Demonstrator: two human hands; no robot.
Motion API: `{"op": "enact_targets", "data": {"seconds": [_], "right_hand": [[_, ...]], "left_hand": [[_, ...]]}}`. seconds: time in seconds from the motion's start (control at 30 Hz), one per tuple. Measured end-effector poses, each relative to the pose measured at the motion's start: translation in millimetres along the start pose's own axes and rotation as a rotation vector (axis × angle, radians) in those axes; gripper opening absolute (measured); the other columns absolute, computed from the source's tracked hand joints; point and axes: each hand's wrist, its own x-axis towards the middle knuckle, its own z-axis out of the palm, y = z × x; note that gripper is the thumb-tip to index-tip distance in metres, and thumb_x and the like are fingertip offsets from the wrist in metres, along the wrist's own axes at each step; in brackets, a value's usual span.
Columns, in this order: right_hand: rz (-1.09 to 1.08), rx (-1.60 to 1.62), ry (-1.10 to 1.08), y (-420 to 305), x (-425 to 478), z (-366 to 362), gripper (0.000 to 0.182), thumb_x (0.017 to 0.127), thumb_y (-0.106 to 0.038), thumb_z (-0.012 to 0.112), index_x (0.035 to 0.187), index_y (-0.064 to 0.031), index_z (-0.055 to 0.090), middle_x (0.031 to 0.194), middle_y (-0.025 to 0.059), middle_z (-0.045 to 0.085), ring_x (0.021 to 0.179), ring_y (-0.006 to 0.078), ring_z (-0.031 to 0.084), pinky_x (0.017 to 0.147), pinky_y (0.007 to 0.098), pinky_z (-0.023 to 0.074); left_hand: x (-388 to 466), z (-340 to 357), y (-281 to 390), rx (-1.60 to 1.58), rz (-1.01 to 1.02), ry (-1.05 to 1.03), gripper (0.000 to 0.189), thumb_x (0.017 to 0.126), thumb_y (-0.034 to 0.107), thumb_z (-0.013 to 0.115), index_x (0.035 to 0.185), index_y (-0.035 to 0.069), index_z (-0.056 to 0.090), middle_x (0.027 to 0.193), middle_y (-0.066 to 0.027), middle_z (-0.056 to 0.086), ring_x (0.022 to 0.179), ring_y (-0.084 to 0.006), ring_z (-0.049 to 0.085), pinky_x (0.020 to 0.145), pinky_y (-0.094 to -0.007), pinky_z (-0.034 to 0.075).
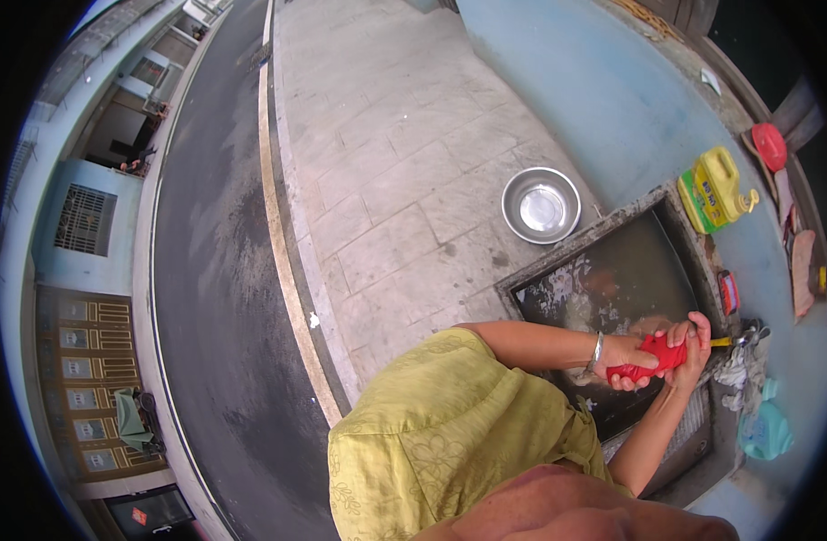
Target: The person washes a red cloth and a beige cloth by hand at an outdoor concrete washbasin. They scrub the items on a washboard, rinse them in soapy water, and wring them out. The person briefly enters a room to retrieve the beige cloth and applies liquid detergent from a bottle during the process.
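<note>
Both my hands are wrapped around a red cloth (pixel 665 353), which is bunched and looks twisted between them. My left hand (pixel 619 362), with a silver bracelet (pixel 598 349) at its wrist, grips the end nearer my body. The far end is clasped in my right hand (pixel 692 351). Below the cloth is a stone wash basin (pixel 633 211) filled with murky water (pixel 623 291) that has some foam on it. Pale and reddish shapes, unclear in kind, show in the water. Just beyond my right hand is a metal tap (pixel 750 334) with a yellow spout piece (pixel 721 342).
A metal bowl (pixel 542 205) rests on the paving beside the basin. Along the rim and wall are a yellow detergent jug (pixel 713 191), a red brush (pixel 729 292), whitish rags (pixel 732 376) and a teal bottle (pixel 765 431). A ridged washboard surface (pixel 690 420) adjoins the basin. A road (pixel 217 270) runs behind.
</note>
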Motion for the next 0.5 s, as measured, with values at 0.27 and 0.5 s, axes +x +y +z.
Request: {"op": "enact_targets", "data": {"seconds": [0.27, 0.5], "right_hand": [[0.097, -0.523, 0.114, 30.9, 14.5, 15.7, 0.021, 0.086, 0.005, 0.035, 0.083, -0.0006, 0.055, 0.058, 0.002, 0.045, 0.048, 0.0071, 0.042, 0.049, 0.0235, 0.0444], [0.282, -0.877, 0.209, 109.2, 6.1, -19.9, 0.018, 0.085, -0.001, 0.039, 0.073, -0.0025, 0.052, 0.054, 0.0034, 0.046, 0.046, 0.01, 0.045, 0.043, 0.0269, 0.0394]], "left_hand": [[-3.8, -15.7, -12.8, 0.661, 0.22, 0.557, 0.022, 0.077, 0.022, 0.06, 0.072, 0.004, 0.049, 0.051, -0.0046, 0.047, 0.04, -0.0125, 0.047, 0.036, -0.0274, 0.037], [2.7, -111.7, -72.8, 1.315, 0.237, 0.838, 0.043, 0.071, 0.03, 0.065, 0.099, 0.001, 0.053, 0.084, -0.0263, 0.06, 0.081, -0.038, 0.061, 0.072, -0.0393, 0.049]]}}
